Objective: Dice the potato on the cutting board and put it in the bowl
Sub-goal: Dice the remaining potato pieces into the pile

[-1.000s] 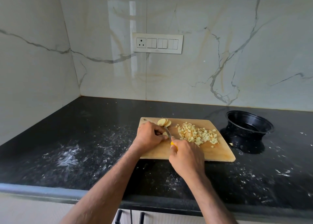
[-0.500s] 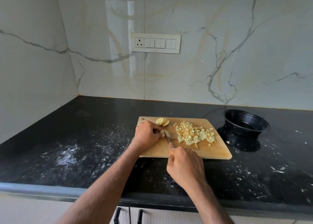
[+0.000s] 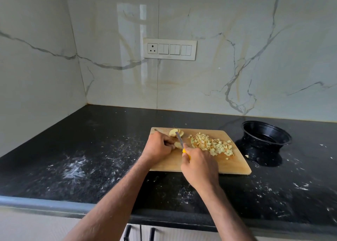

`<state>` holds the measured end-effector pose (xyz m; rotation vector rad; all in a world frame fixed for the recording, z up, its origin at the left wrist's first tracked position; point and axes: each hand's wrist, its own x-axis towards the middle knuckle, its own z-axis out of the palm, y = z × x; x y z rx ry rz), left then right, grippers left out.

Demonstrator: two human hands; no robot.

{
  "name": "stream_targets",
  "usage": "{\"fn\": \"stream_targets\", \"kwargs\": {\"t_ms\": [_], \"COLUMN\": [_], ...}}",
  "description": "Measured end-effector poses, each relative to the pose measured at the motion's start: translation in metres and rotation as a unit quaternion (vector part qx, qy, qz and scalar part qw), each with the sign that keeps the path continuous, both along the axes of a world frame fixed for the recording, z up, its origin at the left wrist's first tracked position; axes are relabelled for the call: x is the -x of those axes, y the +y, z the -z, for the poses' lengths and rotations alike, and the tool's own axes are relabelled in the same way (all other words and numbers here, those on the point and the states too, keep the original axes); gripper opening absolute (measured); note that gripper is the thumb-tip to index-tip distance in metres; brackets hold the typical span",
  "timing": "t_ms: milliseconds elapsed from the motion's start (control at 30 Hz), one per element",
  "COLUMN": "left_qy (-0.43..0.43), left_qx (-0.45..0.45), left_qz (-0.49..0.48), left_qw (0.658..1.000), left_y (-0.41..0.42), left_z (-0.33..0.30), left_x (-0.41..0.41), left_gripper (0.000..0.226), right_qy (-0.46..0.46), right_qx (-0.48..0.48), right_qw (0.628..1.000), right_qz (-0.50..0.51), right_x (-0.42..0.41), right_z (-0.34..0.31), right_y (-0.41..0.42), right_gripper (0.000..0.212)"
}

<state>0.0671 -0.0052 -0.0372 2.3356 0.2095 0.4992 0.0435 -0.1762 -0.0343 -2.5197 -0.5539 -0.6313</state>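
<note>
Head view: at a black stone countertop [image 3: 91, 149], a person works over a wooden cutting board [image 3: 235, 160]. The left hand [image 3: 158, 147], fingers curled, pins a pale potato piece [image 3: 177, 144] to the board. The right hand [image 3: 199, 165] grips the yellow handle of a small knife [image 3: 179, 139], its blade angled up across the held piece. A few uncut potato slices [image 3: 174, 132] lie at the board's far left corner. A heap of diced potato [image 3: 211, 143] covers the board's right half. The black bowl [image 3: 266, 136] stands on the counter just right of the board, with no dice visible inside; one stray cube [image 3: 246, 156] lies beside its base. A switch panel [image 3: 169, 49] hangs on the marble wall behind.
</note>
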Motion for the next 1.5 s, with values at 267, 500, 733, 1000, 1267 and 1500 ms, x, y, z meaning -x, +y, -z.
{"fn": "stream_targets", "kwargs": {"t_ms": [267, 500, 733, 1000, 1267, 1500], "left_qy": [-0.009, -0.008, 0.008, 0.002, 0.014, 0.057], "left_qx": [-0.013, -0.043, -0.076, -0.069, -0.136, -0.175], "left_qz": [-0.005, -0.022, -0.035, -0.025, -0.075, -0.132], "left_qw": [1.0, 0.999, 0.996, 0.997, 0.988, 0.974], "left_y": [0.0, -0.002, -0.005, -0.006, -0.02, -0.049], "left_z": [0.003, 0.005, 0.004, 0.004, 0.006, 0.007], "left_x": [-0.006, -0.009, -0.008, -0.005, -0.005, -0.021], "left_gripper": [0.012, 0.011, 0.014, 0.016, 0.039, 0.049], "right_qy": [-0.007, 0.011, 0.042, 0.055, 0.038, 0.006], "right_qx": [0.052, 0.041, 0.052, 0.019, -0.09, -0.062], "right_qw": [0.999, 0.999, 0.997, 0.998, 0.994, 0.997], "right_qz": [0.001, -0.012, -0.029, -0.016, 0.043, 0.043], "right_x": [-0.007, -0.004, 0.015, 0.032, -0.001, -0.005], "right_z": [0.014, 0.012, 0.016, 0.004, 0.003, 0.014], "right_y": [0.008, 0.01, 0.005, -0.03, -0.035, -0.035], "right_gripper": [0.026, 0.026, 0.022, 0.029, 0.036, 0.036]}}
